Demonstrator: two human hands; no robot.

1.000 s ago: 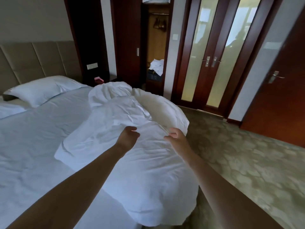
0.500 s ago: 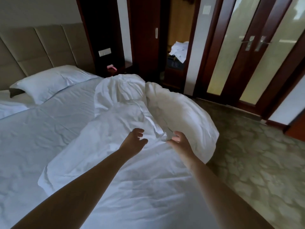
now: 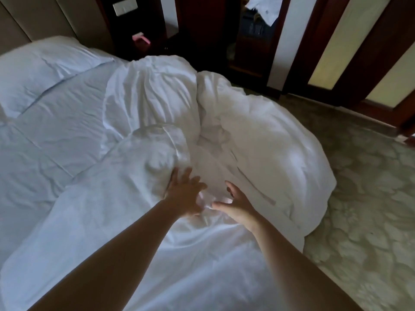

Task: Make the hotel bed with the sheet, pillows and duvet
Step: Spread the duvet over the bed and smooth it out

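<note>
Closest in, both forearms reach forward over the flat near part of the white duvet (image 3: 157,254), which covers the bed below the wrists. The left hand (image 3: 183,195) has its fingers (image 3: 179,176) spread and straight, palm down, low over the cloth. Whether it presses the cloth or only hovers cannot be told. The right hand (image 3: 238,206) is turned palm inward beside it, with its fingers (image 3: 230,187) apart and lightly bent. It grips nothing. A small pucker of cloth lies between the two thumbs.

Just past the left fingertips the duvet rises into a rounded lump. Beyond and to the right of the right fingertips lies its thickest bunched roll. The long axis of the heap runs away from the fingers toward the head of the bed, along the bed's right edge, where it spills down onto the carpet (image 3: 359,209). The left hand reaches slightly further and is nearer the lump, while the right hand is nearer the roll. So the next move is probably a grab forward into the bunch, followed by a pull to spread it leftward.

To the left of the fingers the sheet (image 3: 56,122) lies bare, and at the far left a pillow (image 3: 45,63) is in place.
</note>
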